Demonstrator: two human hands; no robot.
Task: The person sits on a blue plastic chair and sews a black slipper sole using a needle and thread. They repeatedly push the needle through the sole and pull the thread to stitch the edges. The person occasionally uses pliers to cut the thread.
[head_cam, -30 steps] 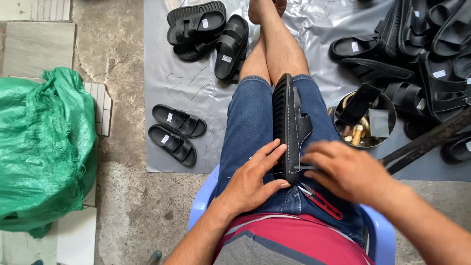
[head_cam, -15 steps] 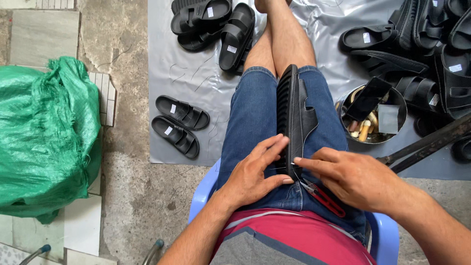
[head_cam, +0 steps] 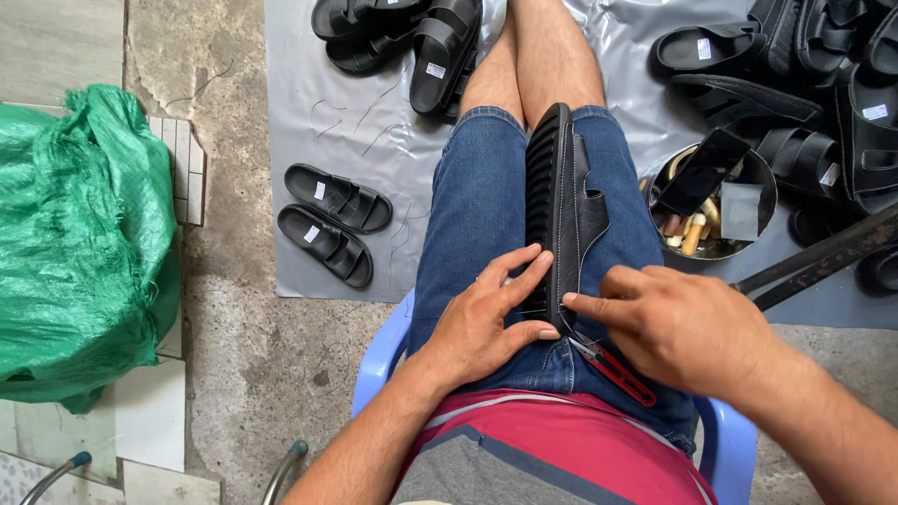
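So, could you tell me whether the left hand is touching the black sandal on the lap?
Touching. The head view shows the left hand laid against the ribbed sole of the black sandal, its fingers pressed along it.

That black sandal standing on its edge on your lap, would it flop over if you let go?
Probably: the sandal balances on its narrow side, steadied by the left hand and right hand. Its thick ribbed sole looks fairly stiff; the strap seems softer.

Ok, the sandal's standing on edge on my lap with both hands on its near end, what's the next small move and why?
Probably pick up the red-handled cutter with the right hand: it lies right beneath that hand, while the left hand steadies the black sandal.
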